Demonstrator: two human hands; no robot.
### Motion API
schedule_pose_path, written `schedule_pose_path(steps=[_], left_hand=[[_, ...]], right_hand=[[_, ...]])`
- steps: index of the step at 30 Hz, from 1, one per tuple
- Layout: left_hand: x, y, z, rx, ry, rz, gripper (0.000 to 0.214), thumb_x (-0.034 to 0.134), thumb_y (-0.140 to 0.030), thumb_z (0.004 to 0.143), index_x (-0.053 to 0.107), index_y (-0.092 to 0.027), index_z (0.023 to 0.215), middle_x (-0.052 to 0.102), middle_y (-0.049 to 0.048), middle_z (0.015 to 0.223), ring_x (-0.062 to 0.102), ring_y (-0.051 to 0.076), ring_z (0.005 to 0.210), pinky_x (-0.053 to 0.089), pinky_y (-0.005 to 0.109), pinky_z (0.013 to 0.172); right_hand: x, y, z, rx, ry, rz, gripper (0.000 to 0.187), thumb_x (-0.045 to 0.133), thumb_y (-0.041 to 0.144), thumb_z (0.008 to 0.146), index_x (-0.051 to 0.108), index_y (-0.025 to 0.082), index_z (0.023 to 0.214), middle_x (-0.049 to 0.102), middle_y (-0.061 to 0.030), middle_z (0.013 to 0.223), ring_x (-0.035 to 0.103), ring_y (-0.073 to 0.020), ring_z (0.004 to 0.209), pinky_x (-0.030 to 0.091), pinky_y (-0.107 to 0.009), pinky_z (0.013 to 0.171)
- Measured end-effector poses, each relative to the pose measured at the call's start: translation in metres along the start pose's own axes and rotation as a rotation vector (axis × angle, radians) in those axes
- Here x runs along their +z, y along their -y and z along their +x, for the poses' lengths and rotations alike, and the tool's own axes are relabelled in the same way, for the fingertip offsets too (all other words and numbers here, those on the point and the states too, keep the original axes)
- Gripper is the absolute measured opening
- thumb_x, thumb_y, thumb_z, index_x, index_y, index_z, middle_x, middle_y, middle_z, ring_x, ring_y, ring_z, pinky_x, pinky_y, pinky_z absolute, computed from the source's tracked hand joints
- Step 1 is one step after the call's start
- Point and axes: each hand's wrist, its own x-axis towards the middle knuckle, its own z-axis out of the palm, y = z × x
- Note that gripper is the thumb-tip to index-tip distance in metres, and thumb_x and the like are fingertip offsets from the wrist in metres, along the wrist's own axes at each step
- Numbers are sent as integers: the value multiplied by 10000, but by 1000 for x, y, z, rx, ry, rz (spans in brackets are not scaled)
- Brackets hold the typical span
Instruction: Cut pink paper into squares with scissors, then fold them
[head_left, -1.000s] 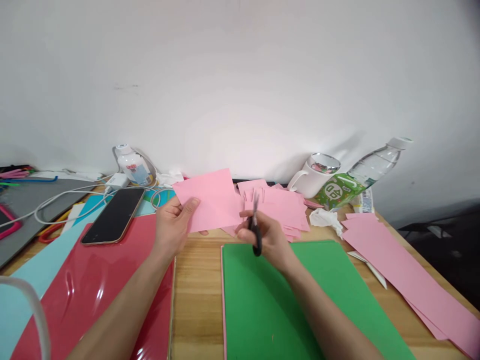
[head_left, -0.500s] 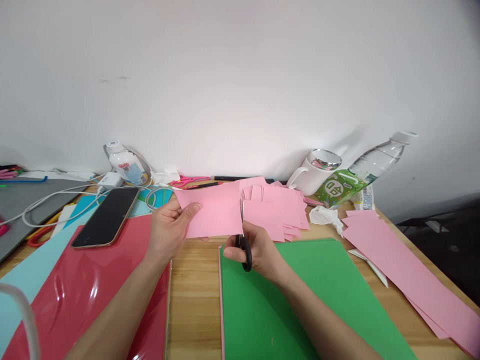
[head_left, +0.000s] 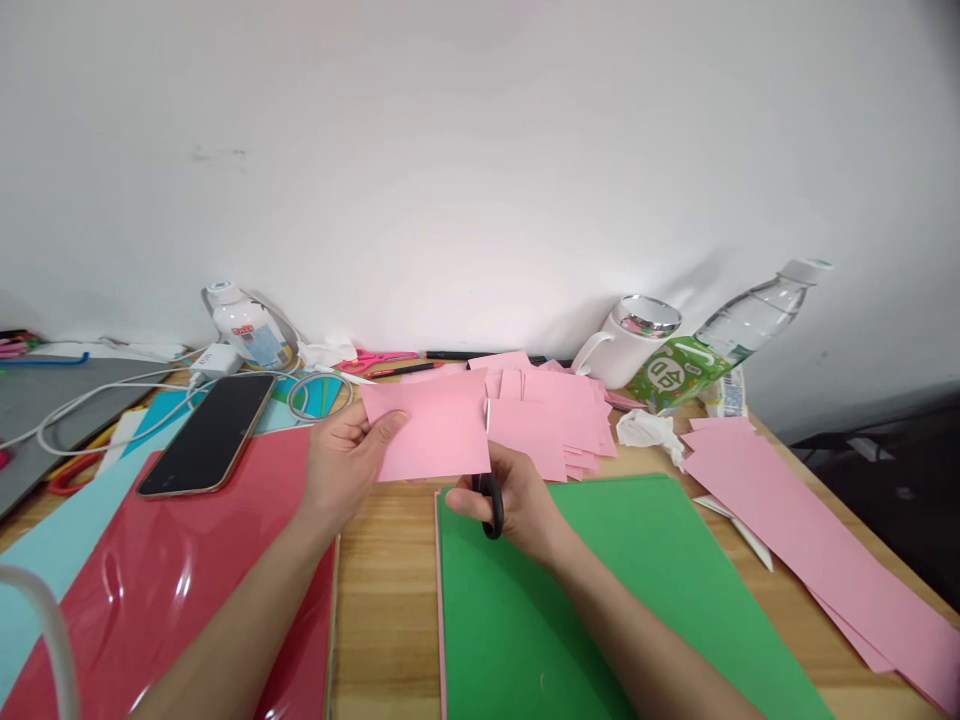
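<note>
Paper (head_left: pixel 435 430) pinched at left edge by your left hand (head_left: pixel 341 465) | right hand (head_left: pixel 517 495) fingers closed through scissors (head_left: pixel 489 495) at its right edge | green sheet (head_left: pixel 600 580) beneath

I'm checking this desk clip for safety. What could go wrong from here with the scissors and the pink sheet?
1. The left hand holds the pink sheet only at its left end, off the table; it may flex and the cut may wander.
2. The scissors in the right hand meet the sheet's right edge, just before a pile of pink pieces; an offcut could get lost among them.
</note>
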Motion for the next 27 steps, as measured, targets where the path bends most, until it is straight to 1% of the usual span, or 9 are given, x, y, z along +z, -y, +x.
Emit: schedule_pose_path(steps=[4, 10, 13, 15, 17, 20, 23, 25, 27], left_hand=[[1, 0, 0, -20, 20, -55, 292, 694, -354, 688, 704, -158, 904, 710, 39, 811, 603, 150, 675, 471, 221, 546], [1, -2, 1, -64, 2, -108, 313, 720, -353, 661, 707, -159, 906, 711, 42, 834, 623, 154, 685, 482, 218, 541], [0, -1, 2, -91, -23, -136, 316, 726, -362, 650, 703, -154, 887, 708, 42, 858, 614, 135, 616, 491, 227, 523], [-1, 1, 1, -124, -5, -144, 325, 716, -376, 661, 691, -155, 898, 703, 28, 802, 597, 124, 546, 494, 235, 487], [0, 3, 0, -170, 68, -155, 343, 699, -399, 677, 675, -159, 922, 683, 4, 699, 582, 126, 487, 481, 237, 427], [3, 3, -2, -182, 196, -131, 335, 707, -419, 662, 669, -141, 845, 649, -10, 612, 587, 133, 492, 469, 221, 407], [5, 2, 0, -197, 268, -115, 396, 697, -471, 651, 658, -129, 847, 680, 20, 694, 627, 149, 567, 521, 251, 496], [5, 5, 3, -222, 298, -132, 452, 633, -508, 701, 632, -136, 958, 707, 68, 848, 669, 186, 669, 560, 330, 625], [3, 12, 7, -169, 306, -53, 445, 587, -486, 748, 606, -141, 1028, 690, 117, 1013, 673, 227, 850, 531, 399, 801]], right_hand=[[1, -3, 0, -5, -6, 13, 423, 792, 427, 527, 492, 169, 676, 464, 56, 532, 392, -69, 472, 297, -195, 425], [2, 0, 0, 28, -30, 12, 394, 770, 422, 560, 482, 178, 672, 487, 58, 460, 483, -100, 417, 342, -207, 410], [-3, 1, 2, -35, -176, 56, 353, 743, 399, 613, 518, 170, 758, 506, 59, 520, 528, -98, 465, 417, -219, 487], [-8, 0, 4, -77, -285, 103, 344, 705, 404, 667, 550, 167, 863, 525, 49, 595, 558, -97, 533, 454, -232, 559], [-13, -1, 5, -99, -355, 111, 343, 675, 409, 703, 573, 171, 928, 517, 47, 626, 543, -88, 563, 444, -216, 554], [-20, 1, 7, -121, -414, 59, 361, 717, 375, 655, 599, 166, 924, 495, 56, 607, 461, -66, 516, 364, -178, 459], [-31, 8, 7, -168, -559, -13, 369, 737, 340, 607, 610, 154, 899, 510, 51, 605, 419, -61, 481, 331, -180, 427], [-45, 11, 8, -214, -750, -103, 347, 717, 329, 617, 617, 150, 897, 517, 44, 600, 430, -69, 480, 351, -190, 441], [-63, 13, 8, -246, -926, -232, 328, 676, 317, 642, 620, 151, 919, 533, 31, 597, 462, -86, 486, 362, -201, 451]])
